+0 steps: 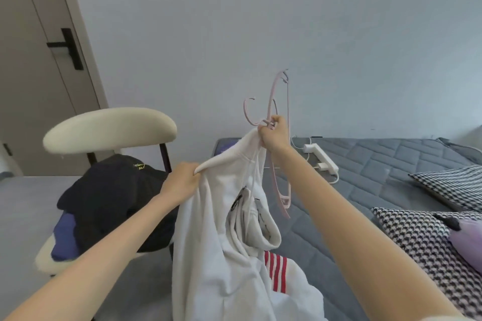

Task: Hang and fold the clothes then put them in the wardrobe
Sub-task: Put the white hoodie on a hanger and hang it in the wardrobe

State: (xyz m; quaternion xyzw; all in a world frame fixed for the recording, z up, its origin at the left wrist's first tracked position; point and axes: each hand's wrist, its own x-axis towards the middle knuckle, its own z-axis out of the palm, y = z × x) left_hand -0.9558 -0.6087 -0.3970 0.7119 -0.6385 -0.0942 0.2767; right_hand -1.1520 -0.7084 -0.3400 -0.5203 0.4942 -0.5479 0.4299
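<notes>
A white hoodie (224, 247) with red stripes on one sleeve hangs in front of me above the bed's edge. My left hand (182, 180) pinches a fold of its fabric at the shoulder. My right hand (272, 135) grips the hoodie's top edge together with a pink hanger (280, 138), near its hook. The hanger stands nearly upright beside the hoodie, outside the cloth. A heap of dark clothes (112, 203), black over blue, lies on the chair to the left.
A cream chair (109, 128) stands left, before a door (34, 60). The grey quilted bed (378, 172) stretches right, with a white power strip (322, 156) and checked pillows (422, 247). A plain wall lies ahead.
</notes>
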